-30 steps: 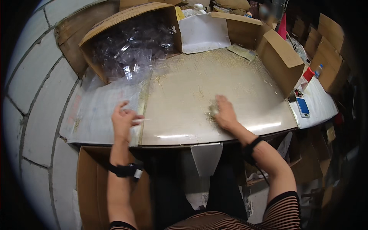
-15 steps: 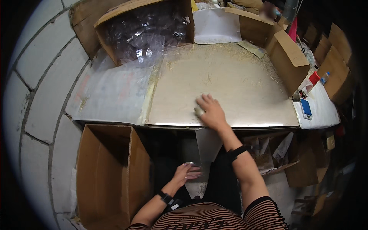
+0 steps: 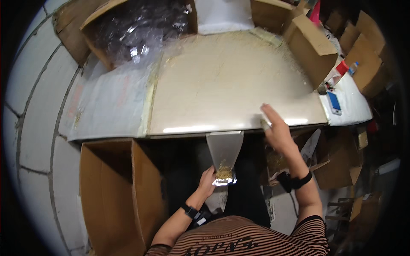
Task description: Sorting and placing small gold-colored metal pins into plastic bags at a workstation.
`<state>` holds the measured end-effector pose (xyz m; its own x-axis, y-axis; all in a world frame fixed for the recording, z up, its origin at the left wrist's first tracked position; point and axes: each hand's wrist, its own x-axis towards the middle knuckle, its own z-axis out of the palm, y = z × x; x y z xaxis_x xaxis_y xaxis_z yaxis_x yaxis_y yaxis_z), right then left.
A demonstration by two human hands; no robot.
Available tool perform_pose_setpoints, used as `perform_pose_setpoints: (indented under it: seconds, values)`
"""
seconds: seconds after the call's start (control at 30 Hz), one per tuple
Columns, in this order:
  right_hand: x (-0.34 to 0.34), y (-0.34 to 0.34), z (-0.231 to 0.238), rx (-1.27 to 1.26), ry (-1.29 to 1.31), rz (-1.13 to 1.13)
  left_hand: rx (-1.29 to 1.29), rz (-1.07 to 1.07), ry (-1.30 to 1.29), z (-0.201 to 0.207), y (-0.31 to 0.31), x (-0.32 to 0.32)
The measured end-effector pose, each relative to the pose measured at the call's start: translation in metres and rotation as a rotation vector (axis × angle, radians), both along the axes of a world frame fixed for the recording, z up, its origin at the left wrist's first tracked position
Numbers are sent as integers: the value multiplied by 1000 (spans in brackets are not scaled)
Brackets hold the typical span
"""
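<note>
Below the table's front edge my left hand is closed on the side of a clear plastic bag. The bag is at the lower end of a pale chute that slopes down from the edge. Small golden, straw-like bits lie at the chute's bottom, by the bag's mouth. My right hand is over the front edge, right of the chute, fingers stretched out and holding nothing visible. Something whitish wraps one of its fingers. Scattered golden bits lie on the smooth beige tabletop, mostly toward the back and right.
A carton of clear plastic bags stands back left. Below it, an open cardboard box is beside my left arm. Cardboard walls border the table's right side, with a small blue-screened device beyond. Another box sits under the right edge.
My right hand has swept right across the tabletop to its front edge. Golden bits now show at the chute's bottom, and my left hand has risen to it with the bag. The view has shifted.
</note>
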<state>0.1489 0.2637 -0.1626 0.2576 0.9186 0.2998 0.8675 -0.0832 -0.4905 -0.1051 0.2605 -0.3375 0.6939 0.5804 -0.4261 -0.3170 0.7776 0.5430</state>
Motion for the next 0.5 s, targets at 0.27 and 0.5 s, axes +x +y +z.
perform_pose_setpoints:
  seconds: [0.27, 0.5]
  values:
    - [162, 155, -46, -416, 7, -475, -103, -182, 84, -20, 3, -9]
    - [88, 316, -38, -470, -88, -299, -98, -97, 180, -69, 0, -7]
